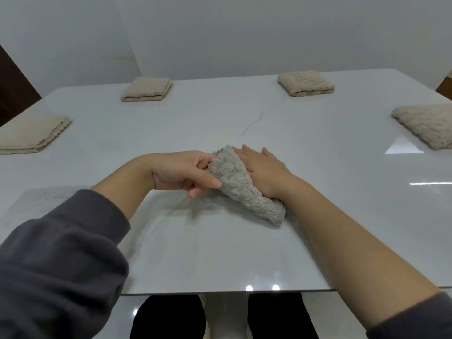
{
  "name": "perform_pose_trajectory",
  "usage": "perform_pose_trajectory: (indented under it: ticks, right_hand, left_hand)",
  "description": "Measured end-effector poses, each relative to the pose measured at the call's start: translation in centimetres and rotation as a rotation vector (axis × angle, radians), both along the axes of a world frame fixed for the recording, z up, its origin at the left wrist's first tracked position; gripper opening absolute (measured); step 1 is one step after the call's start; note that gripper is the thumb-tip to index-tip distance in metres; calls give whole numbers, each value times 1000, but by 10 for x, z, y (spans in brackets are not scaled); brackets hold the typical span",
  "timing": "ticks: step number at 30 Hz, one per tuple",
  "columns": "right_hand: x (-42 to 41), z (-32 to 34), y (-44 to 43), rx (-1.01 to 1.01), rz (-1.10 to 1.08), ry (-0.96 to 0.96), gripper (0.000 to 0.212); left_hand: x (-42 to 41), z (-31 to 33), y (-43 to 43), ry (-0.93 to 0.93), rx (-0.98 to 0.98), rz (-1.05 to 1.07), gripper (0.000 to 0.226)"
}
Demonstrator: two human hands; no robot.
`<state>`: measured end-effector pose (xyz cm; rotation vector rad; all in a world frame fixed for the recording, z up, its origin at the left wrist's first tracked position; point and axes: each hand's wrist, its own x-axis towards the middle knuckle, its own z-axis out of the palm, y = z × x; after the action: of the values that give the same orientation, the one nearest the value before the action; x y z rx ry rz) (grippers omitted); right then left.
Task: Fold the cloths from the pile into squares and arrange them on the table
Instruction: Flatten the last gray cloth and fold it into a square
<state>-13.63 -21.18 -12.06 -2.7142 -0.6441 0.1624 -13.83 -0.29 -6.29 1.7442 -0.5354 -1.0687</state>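
A fluffy grey cloth (242,189) lies partly folded on the glossy white table (220,253), in the middle near me. My left hand (186,171) pinches its left edge between thumb and fingers and lifts that side off the table. My right hand (263,167) lies flat on the cloth's right part with straight fingers, pressing it down. Part of the cloth is hidden under my right hand and wrist.
Several beige cloths folded into squares lie around the table: near left edge (31,134), far left (146,89), far right (305,83), right edge (428,124). The table's front edge runs near my lap. A white wall stands behind the table.
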Motion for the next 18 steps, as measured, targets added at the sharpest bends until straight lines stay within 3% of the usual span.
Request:
perform_pose_trajectory:
  ticks: [5,12,15,18]
  right_hand:
    - [1,-3,2,22,-36,-9,48]
    - [-3,1,4,4,-63,-6,49]
    - [-4,1,5,-2,-68,-10,49]
    - [-5,2,5,1,-71,-10,49]
  left_hand:
    - [-2,-3,5,18,-123,71,20]
    - [-8,-5,11,58,-39,135,11]
    - [-10,-7,11,74,31,128,24]
    - [-14,-8,10,31,6,125,9]
